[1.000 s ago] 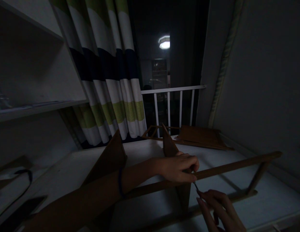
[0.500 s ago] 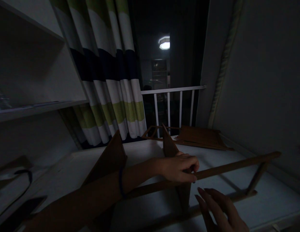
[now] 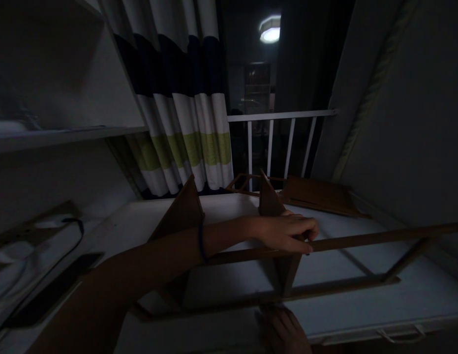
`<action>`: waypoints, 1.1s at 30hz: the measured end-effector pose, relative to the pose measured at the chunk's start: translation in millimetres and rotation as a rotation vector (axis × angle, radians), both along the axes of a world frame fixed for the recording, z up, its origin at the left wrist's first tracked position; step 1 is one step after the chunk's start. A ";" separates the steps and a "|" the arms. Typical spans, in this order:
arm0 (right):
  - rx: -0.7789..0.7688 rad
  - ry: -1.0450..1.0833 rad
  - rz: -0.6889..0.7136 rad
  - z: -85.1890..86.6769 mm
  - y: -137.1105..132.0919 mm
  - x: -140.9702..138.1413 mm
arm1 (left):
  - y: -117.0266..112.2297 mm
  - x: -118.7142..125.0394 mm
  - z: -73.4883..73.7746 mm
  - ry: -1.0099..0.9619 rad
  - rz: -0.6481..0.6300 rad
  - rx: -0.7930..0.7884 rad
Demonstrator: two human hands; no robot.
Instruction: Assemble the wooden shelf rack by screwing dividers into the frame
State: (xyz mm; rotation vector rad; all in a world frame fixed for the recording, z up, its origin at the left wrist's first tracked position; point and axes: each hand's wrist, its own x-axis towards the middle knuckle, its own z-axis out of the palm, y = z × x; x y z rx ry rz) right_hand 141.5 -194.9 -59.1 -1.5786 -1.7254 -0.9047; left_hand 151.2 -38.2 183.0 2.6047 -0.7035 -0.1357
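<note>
A brown wooden rack (image 3: 354, 241) with two long rails and upright panels lies on the white desk. My left hand (image 3: 288, 233) is closed around the upper rail where a brown panel (image 3: 269, 199) meets it; a dark band circles that wrist. Another brown panel (image 3: 182, 206) stands farther left, partly behind my forearm. At the bottom, my right hand (image 3: 286, 329) is bent just in front of the lower rail (image 3: 324, 291). Its fingers are together and curled, their tips lost in shadow and blur, so whatever they may hold is hidden.
Another brown wooden piece (image 3: 317, 194) lies at the back by the white railing (image 3: 284, 116). On the left are a power strip (image 3: 33, 236) with a dark cable and a flat dark object (image 3: 55, 290). A striped curtain (image 3: 184, 113) hangs behind; a drawer handle (image 3: 402, 337) shows at front right.
My right hand has moved left and toward the lower rail, its fingers drawing in. My left hand keeps its grip on the rack. The view has tilted down and shifted left.
</note>
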 end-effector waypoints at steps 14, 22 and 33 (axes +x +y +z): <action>-0.080 0.217 0.151 25.3 -15.2 4.1 | -0.3 -1.5 0.3 -0.013 -0.003 0.010; 0.174 0.473 -0.286 112.0 -43.5 24.3 | -0.3 -0.2 -0.3 0.003 0.002 0.004; 0.217 0.424 -0.208 131.1 -29.5 29.6 | -2.4 -3.3 3.3 -0.005 0.029 0.037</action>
